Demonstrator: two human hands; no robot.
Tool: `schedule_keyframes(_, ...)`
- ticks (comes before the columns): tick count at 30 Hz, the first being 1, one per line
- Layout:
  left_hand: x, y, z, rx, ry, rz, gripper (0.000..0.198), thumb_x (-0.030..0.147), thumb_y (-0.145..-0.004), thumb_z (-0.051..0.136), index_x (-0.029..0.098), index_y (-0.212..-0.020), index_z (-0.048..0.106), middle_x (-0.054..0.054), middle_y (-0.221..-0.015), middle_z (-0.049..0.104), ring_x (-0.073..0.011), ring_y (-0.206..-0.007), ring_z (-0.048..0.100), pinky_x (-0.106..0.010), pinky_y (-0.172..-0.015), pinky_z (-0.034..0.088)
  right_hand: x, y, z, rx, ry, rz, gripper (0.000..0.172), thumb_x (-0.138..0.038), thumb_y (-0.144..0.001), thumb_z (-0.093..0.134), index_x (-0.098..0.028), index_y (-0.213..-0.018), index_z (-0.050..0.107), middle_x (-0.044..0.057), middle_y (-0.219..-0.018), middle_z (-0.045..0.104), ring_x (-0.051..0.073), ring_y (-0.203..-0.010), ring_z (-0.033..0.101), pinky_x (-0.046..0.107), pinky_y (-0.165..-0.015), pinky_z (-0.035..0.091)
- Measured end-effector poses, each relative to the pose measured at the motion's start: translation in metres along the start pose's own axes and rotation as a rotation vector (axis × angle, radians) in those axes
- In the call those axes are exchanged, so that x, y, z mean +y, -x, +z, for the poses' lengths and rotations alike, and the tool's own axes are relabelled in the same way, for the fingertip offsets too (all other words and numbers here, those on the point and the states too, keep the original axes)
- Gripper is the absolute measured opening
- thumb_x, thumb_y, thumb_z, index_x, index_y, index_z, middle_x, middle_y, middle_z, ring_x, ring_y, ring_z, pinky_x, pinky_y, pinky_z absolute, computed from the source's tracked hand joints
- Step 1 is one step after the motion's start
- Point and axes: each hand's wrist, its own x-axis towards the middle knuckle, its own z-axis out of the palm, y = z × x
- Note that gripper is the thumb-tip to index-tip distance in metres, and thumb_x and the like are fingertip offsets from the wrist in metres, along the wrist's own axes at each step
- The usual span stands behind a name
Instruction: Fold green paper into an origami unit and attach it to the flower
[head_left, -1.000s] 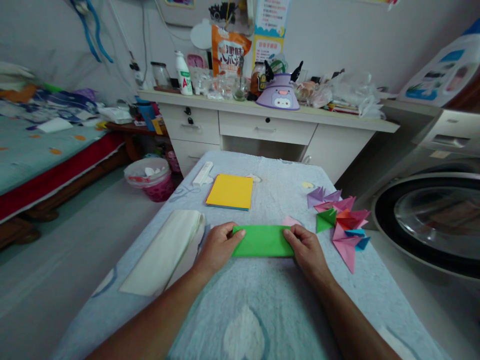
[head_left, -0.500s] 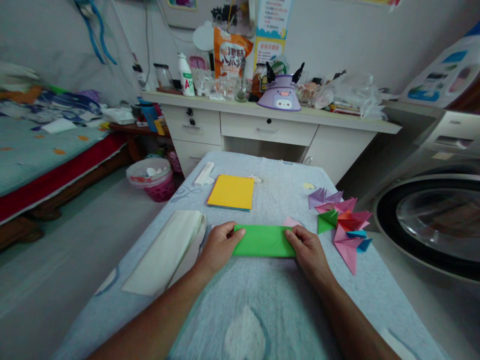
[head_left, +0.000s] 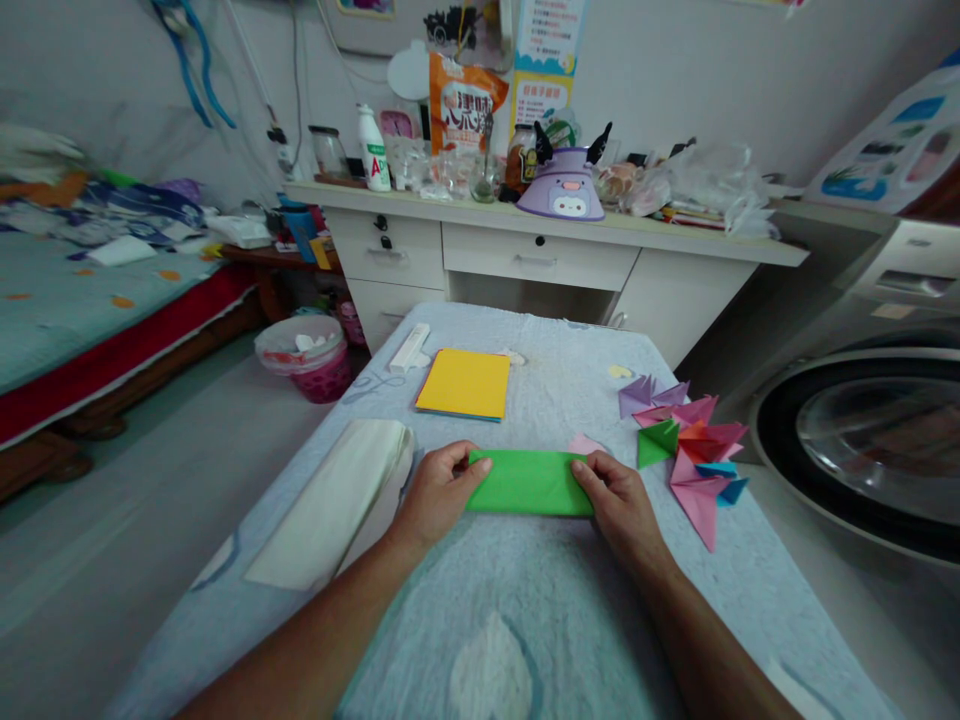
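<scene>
A sheet of green paper (head_left: 531, 484), folded into a long rectangle, is stretched between my two hands over the table. My left hand (head_left: 444, 490) pinches its left end, thumb on top. At the right end my right hand (head_left: 616, 498) grips it the same way; the fingers beneath the paper are hidden. A pink paper piece (head_left: 583, 443) shows partly behind my right hand. Beyond my left hand lies a stack of square paper (head_left: 463, 384) with a yellow sheet on top. Folded paper shapes (head_left: 696, 445) in several colours lie together right of my right hand.
A folded white cloth-like bundle (head_left: 337, 500) lies left of my left forearm. A small white box (head_left: 409, 348) is near the far left of the cloth-covered table (head_left: 487, 600). Behind stands a cluttered white desk (head_left: 540, 245); a washing machine (head_left: 885, 400) is at right, a pink bin (head_left: 319, 375) at left.
Almost nothing differs. The whole view has shifted very slightly; both hands keep the same hold on the green paper.
</scene>
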Motion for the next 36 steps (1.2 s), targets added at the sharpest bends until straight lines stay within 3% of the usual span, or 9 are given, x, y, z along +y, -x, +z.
schedule_keyframes(36,-0.0001,0.0005,-0.0025,0.003,-0.003,-0.024,0.033,0.044,-0.084,0.058,0.017,-0.067,0.051,0.005,-0.061,0.04,-0.0103,-0.059,0.039,-0.021,-0.054,0.028,0.0013,0.0006,0.001,-0.025,0.021,-0.034,0.037,-0.047,-0.085,0.056,-0.021,-0.06,0.046,-0.003,-0.059,0.037,0.014,-0.057,0.036,0.026,-0.052,0.028)
